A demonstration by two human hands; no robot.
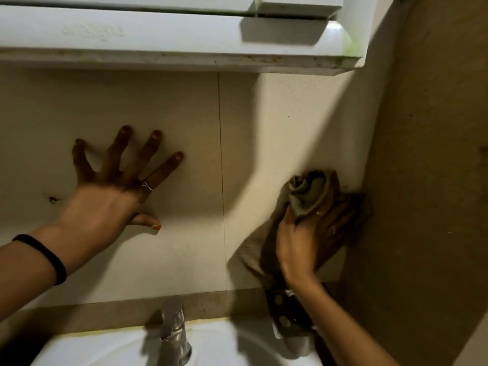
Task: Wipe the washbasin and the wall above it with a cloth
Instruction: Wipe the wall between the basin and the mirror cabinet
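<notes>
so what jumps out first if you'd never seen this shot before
The left hand splayed flat on the beige wall, left of centre, fingers spread wide. To the right, the right hand presses a bunched brown cloth against the wall near the corner. Below sit the tap and the white washbasin, with a white cabinet overhead.

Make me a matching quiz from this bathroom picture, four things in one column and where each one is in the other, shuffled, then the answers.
Things:
1. left hand
2. cloth
3. tap
4. hair band

Places:
A. around the left wrist
B. standing at the back of the white washbasin
C. spread flat, empty, on the wall
D. bunched under the right hand, near the corner

Pairs: 1-C, 2-D, 3-B, 4-A
</notes>
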